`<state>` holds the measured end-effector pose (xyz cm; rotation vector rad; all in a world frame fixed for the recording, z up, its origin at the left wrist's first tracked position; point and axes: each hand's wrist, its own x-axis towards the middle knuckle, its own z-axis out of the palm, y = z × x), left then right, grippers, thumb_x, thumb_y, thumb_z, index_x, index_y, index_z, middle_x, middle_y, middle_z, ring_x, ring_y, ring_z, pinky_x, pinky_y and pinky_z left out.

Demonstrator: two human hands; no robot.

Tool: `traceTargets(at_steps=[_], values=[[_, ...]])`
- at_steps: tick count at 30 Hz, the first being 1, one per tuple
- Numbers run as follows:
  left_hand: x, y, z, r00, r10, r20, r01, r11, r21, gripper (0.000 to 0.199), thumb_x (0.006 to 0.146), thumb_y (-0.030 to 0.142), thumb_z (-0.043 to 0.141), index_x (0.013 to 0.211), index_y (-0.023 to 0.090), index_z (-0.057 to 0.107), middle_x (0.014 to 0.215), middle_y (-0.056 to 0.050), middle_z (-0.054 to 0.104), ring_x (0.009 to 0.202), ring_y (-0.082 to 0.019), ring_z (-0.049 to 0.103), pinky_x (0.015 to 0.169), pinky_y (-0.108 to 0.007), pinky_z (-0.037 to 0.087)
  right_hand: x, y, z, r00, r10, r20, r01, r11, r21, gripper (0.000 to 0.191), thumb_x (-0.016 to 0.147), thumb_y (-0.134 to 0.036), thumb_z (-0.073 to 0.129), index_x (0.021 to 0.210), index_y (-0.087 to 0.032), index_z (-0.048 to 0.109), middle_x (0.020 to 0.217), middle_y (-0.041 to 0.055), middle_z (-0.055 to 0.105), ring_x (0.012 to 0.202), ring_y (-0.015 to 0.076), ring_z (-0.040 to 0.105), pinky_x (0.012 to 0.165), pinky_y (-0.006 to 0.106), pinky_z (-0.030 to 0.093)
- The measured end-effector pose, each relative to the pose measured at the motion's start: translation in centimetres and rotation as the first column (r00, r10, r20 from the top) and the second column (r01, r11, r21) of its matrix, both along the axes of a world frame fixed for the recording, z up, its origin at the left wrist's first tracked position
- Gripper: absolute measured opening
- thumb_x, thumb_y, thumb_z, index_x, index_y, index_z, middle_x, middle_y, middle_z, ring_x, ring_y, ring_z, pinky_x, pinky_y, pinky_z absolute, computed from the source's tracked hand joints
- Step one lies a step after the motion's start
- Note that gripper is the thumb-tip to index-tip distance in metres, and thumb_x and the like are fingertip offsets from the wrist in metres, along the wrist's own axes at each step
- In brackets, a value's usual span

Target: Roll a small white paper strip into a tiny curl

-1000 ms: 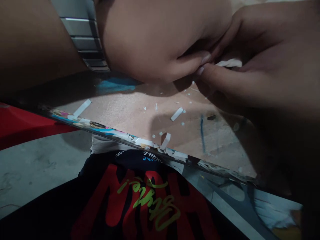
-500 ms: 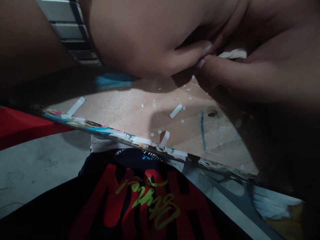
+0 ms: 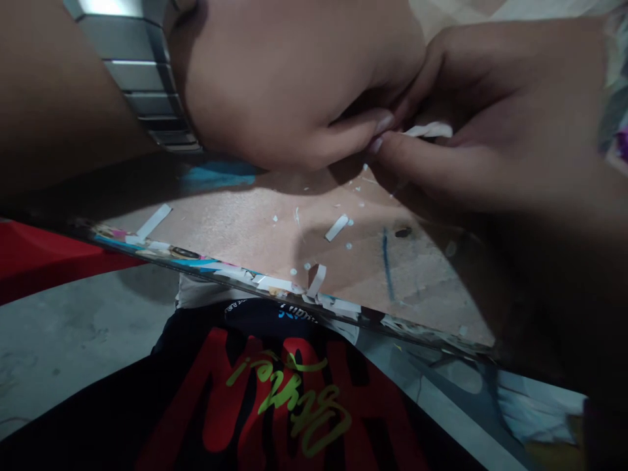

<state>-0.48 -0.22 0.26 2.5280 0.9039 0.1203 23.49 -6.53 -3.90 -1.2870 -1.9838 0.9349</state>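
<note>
Above the wooden tabletop (image 3: pixel 255 229), both my hands meet with the thumb tips almost touching. My left hand (image 3: pixel 304 85), with a metal-banded watch (image 3: pixel 142 85) on its wrist, is closed, its thumb pressed against fingers that are mostly hidden. My right hand (image 3: pixel 481 111) is closed too, thumb and index finger pinched together. A thin white twisted strip (image 3: pixel 429 131) shows between its thumb and palm, one end running into the pinch. Whether my left fingers also grip that strip is hidden.
Small white strips, such as one strip (image 3: pixel 336 227), lie on the wood among tiny white scraps. Layers of stuck paper and tape (image 3: pixel 265 282) cover the near edge. Pale material (image 3: pixel 461 13) shows at the top. Something red (image 3: pixel 53 258) stands at the lower left.
Both hands appear slightly lower and further left in view, still pinched together. The tabletop has also shifted a little in view. Pale material now shows beyond the hands.
</note>
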Motion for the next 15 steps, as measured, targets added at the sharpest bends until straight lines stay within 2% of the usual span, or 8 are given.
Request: traceTargets(at_steps=[2, 3, 4, 6, 7, 8, 11, 15], values=[[0.2, -0.2, 0.2, 0.996, -0.022, -0.09, 0.033, 0.992, 0.124, 0.071, 0.089, 0.067, 0.021, 0.094, 0.012, 0.067, 0.086, -0.003, 0.042, 0.128, -0.042, 0.077, 0.106, -0.045, 0.034, 0.0, -0.1, 0.0, 1.0, -0.006, 0.007, 0.006, 1.0, 0.014, 0.036, 0.102, -0.05, 0.089, 0.108, -0.018, 0.073, 0.088, 0.0061, 0.072, 0.097, 0.0154, 0.072, 0.077, 0.025, 0.055], [0.2, -0.3, 0.2, 0.992, -0.031, -0.119, 0.05, 0.985, 0.166, 0.068, 0.089, 0.065, 0.021, 0.094, 0.014, 0.066, 0.084, -0.003, 0.04, 0.115, -0.035, 0.078, 0.102, -0.043, 0.03, 0.0, 0.1, 0.1, 1.0, -0.004, 0.016, 0.003, 1.0, 0.028, 0.035, 0.101, -0.048, 0.09, 0.106, -0.018, 0.072, 0.087, 0.0058, 0.072, 0.095, 0.015, 0.071, 0.076, 0.025, 0.054], [0.3, -0.3, 0.3, 0.992, -0.039, -0.119, 0.061, 0.98, 0.191, 0.063, 0.09, 0.063, 0.024, 0.094, 0.015, 0.065, 0.082, -0.003, 0.039, 0.098, -0.024, 0.072, 0.098, -0.04, 0.027, 0.2, 0.4, 0.2, 1.0, 0.01, 0.029, -0.011, 0.999, 0.049, 0.033, 0.099, -0.044, 0.09, 0.104, -0.018, 0.072, 0.086, 0.0056, 0.071, 0.093, 0.0143, 0.069, 0.075, 0.025, 0.052], [0.3, -0.3, 0.3, 0.996, -0.069, -0.049, 0.077, 0.98, 0.181, 0.046, 0.094, 0.056, 0.036, 0.09, 0.018, 0.062, 0.077, -0.002, 0.04, 0.076, -0.008, 0.042, 0.094, -0.037, 0.021, 0.5, 1.3, 0.5, 0.995, 0.072, 0.066, -0.08, 0.99, 0.116, 0.026, 0.095, -0.035, 0.089, 0.097, -0.016, 0.071, 0.085, 0.0049, 0.071, 0.085, 0.011, 0.063, 0.072, 0.025, 0.045], [0.3, -0.3, 0.3, 0.996, -0.085, -0.01, 0.086, 0.983, 0.163, 0.038, 0.095, 0.051, 0.042, 0.088, 0.018, 0.06, 0.076, -0.001, 0.042, 0.074, -0.007, 0.028, 0.092, -0.036, 0.02, 0.7, 1.7, 0.7, 0.99, 0.109, 0.086, -0.122, 0.98, 0.155, 0.022, 0.093, -0.031, 0.086, 0.094, -0.016, 0.071, 0.085, 0.0043, 0.072, 0.081, 0.0089, 0.059, 0.072, 0.025, 0.043], [0.3, -0.3, 0.4, 0.995, -0.097, 0.015, 0.094, 0.986, 0.141, 0.031, 0.096, 0.045, 0.047, 0.086, 0.018, 0.057, 0.075, -0.001, 0.043, 0.073, -0.008, 0.022, 0.09, -0.035, 0.019, 0.8, 2.1, 0.8, 0.984, 0.145, 0.103, -0.163, 0.968, 0.193, 0.018, 0.092, -0.028, 0.084, 0.093, -0.015, 0.072, 0.085, 0.0034, 0.072, 0.078, 0.0069, 0.056, 0.072, 0.025, 0.041], [0.3, -0.4, 0.7, 0.993, -0.112, 0.037, 0.109, 0.991, 0.073, 0.022, 0.099, 0.033, 0.052, 0.086, 0.017, 0.06, 0.075, -0.001, 0.049, 0.071, -0.011, 0.028, 0.084, -0.036, 0.018, 1.3, 2.9, 0.9, 0.967, 0.22, 0.126, -0.247, 0.931, 0.268, 0.012, 0.092, -0.024, 0.081, 0.094, -0.015, 0.074, 0.084, 0.0012, 0.073, 0.072, 0.0041, 0.057, 0.07, 0.024, 0.041], [0.2, -0.4, 1.1, 0.995, -0.087, 0.052, 0.088, 0.996, -0.019, 0.025, 0.103, 0.031, 0.055, 0.092, 0.017, 0.073, 0.076, -0.002, 0.059, 0.072, -0.012, 0.038, 0.081, -0.037, 0.021, 1.3, 2.9, 0.6, 0.965, 0.233, 0.119, -0.26, 0.912, 0.316, 0.009, 0.095, -0.022, 0.082, 0.097, -0.016, 0.076, 0.085, 0.0007, 0.073, 0.072, 0.0042, 0.061, 0.067, 0.023, 0.041]])
